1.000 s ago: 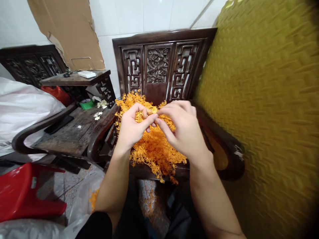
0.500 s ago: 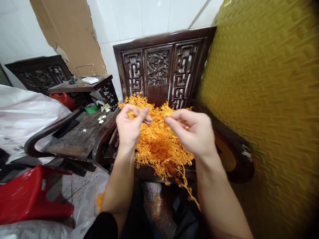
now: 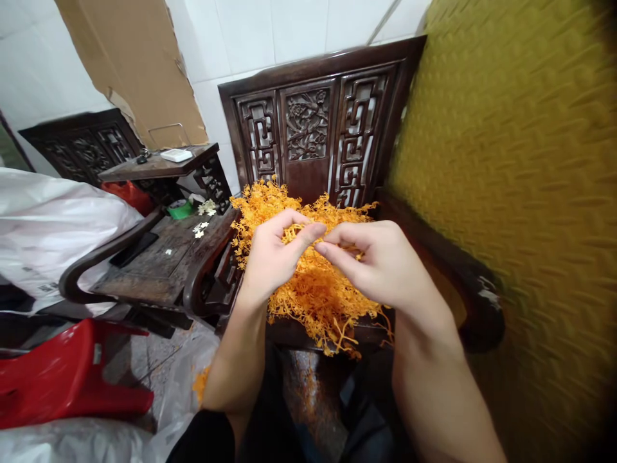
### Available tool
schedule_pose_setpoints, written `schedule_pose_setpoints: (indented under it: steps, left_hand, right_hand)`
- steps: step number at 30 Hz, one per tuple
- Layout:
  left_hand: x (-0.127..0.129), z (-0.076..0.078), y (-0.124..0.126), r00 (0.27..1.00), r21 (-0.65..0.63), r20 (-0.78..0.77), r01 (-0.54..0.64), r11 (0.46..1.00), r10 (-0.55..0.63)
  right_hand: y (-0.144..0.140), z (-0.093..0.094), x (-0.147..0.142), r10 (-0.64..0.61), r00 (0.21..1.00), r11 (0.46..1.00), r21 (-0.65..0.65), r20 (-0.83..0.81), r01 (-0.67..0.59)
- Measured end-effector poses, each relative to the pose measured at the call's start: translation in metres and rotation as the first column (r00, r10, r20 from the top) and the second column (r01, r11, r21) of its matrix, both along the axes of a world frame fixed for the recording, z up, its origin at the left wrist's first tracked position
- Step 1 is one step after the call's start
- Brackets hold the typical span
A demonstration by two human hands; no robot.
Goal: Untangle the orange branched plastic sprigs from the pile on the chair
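A heap of thin, branching orange pieces (image 3: 313,296), like plastic flower sprigs, covers the seat of a dark carved wooden chair (image 3: 308,177). Over the heap, my left hand (image 3: 277,254) is closed in a pinch, with orange sprig showing inside the curl of its fingers. My right hand (image 3: 378,260) pinches thumb against forefinger right beside it, and the fingertips of both hands meet. A small orange sprig appears to lie between them, though the fingers mostly cover it.
Left of the chair, a second wooden chair (image 3: 139,276) bears green tape (image 3: 180,209) and small pale pieces. A red plastic stool (image 3: 72,379), white bags (image 3: 62,225) and a clear bag (image 3: 180,366) lie at left. A yellow textured panel (image 3: 506,193) stands close on the right.
My left hand has moved right, bringing its fingertips against those of my right hand. The long orange strand that hung by my right forearm no longer shows there. The view has shifted slightly.
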State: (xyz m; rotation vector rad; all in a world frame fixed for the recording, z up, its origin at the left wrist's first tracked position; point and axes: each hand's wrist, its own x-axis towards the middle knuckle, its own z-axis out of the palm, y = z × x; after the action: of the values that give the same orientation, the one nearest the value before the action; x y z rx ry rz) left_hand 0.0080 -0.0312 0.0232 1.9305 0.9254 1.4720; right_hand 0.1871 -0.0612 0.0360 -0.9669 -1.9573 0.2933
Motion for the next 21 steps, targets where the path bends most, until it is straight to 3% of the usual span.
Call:
schedule_pose_setpoints:
  steps: [3,5,6,8,10,12,15,18,21]
  left_hand:
    - [-0.007,0.002,0.009,0.959,0.02,0.254,-0.131,0.991,0.122]
    - [-0.014,0.005,0.017,0.849,-0.02,0.505,-0.167,0.986,0.154]
    - [-0.017,0.006,0.019,0.796,-0.042,0.588,-0.152,0.988,0.147]
    - [-0.017,0.007,0.022,0.771,-0.098,0.629,-0.05,0.994,0.101]
    - [-0.01,0.006,0.019,0.793,-0.173,0.608,0.084,0.981,0.04]
    - [0.0,0.003,0.014,0.814,-0.248,0.58,0.192,0.949,-0.013]
    - [0.01,-0.001,0.007,0.886,-0.319,0.453,0.267,0.91,-0.101]
    - [0.01,-0.001,0.001,0.972,-0.235,0.175,0.198,0.952,-0.159]
    - [0.01,0.002,-0.004,0.998,-0.051,-0.029,0.058,0.997,-0.059]
  right_hand:
    - [-0.001,0.001,0.005,0.057,0.998,0.998,-0.028,0.029,-0.056]
    - [-0.001,0.0,0.008,0.087,0.996,0.993,-0.08,-0.01,-0.088]
    - [0.0,-0.002,0.01,0.076,0.994,0.991,-0.106,-0.079,-0.084]
    - [0.005,-0.008,0.011,0.008,0.954,0.986,-0.159,-0.301,-0.058]
    - [0.013,-0.014,0.01,-0.042,0.855,0.975,-0.209,-0.517,-0.078]
    - [0.021,-0.019,0.008,-0.04,0.78,0.962,-0.235,-0.624,-0.139]
    - [0.026,-0.021,0.002,-0.02,0.774,0.965,-0.214,-0.633,-0.151]
    - [0.024,-0.019,-0.005,-0.005,0.812,0.988,-0.13,-0.583,-0.087]
    - [0.02,-0.02,-0.013,-0.038,0.816,0.998,-0.067,-0.577,0.0]
